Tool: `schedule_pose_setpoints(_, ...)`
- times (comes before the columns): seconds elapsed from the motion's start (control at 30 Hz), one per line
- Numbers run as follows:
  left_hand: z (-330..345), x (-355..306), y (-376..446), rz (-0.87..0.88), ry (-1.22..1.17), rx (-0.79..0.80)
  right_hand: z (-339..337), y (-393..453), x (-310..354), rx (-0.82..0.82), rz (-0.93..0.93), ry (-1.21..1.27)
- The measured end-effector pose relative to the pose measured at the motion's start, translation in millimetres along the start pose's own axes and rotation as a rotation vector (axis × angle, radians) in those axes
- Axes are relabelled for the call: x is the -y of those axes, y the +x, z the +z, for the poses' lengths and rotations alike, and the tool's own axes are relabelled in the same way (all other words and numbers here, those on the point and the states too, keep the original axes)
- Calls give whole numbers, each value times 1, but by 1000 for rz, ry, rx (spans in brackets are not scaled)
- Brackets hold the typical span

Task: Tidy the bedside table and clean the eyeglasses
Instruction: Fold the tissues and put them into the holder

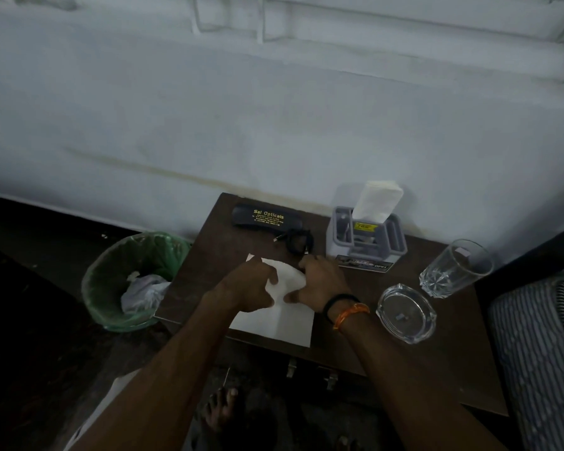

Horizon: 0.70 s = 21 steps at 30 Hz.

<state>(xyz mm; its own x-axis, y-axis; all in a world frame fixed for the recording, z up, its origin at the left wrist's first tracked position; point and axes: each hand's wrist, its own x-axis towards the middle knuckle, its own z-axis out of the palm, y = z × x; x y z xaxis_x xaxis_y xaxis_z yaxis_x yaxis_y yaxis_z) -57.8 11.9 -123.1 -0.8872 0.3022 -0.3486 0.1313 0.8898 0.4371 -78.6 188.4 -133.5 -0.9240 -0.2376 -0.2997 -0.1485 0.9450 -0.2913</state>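
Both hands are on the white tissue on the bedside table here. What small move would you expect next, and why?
Probably the right hand reaches a little forward to pick up the eyeglasses. Both it and the left hand pinch the white tissue spread flat on the table, apparently readying it as a wipe, while the glasses lie untouched just beyond the fingers, beside the black case.

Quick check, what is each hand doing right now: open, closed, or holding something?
Left hand: fingers pinch the white tissue lying on the bedside table.
Right hand: fingers also grip the white tissue, at its right side.
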Motion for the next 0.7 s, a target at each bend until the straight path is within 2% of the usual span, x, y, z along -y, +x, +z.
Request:
schedule_pose_setpoints(0.13,-3,-2,1,-16,-19,34,-1,0,4,10,25,42)
schedule_pose_setpoints(0.23,-8,-2,3,-42,-77,72,-4,-5,9,-57,98,331)
schedule_pose_setpoints(0.33,-14,-2,6,-68,-137,84,-7,-16,10,-29,212,686)
schedule_pose_setpoints(0.4,-17,-1,7,-71,-161,85,-6,-22,7,-47,256,789)
schedule_pose_setpoints(0.43,-17,0,7,-67,-179,52,-7,-26,4,-60,273,828)
schedule_pose_setpoints(0.5,-18,3,9,-58,-284,-127,-15,-34,-2,-88,300,944)
schedule_pose_setpoints(0.57,-21,-1,8,-90,-470,-328,-27,-47,-6,-109,297,1107)
schedule_pose_setpoints(0.6,-24,-6,8,-135,-580,-379,-35,-55,-8,-123,281,1192)
schedule_pose_setpoints(0.7,-37,-29,2,-247,-882,-309,-52,-79,-18,-183,250,1385)
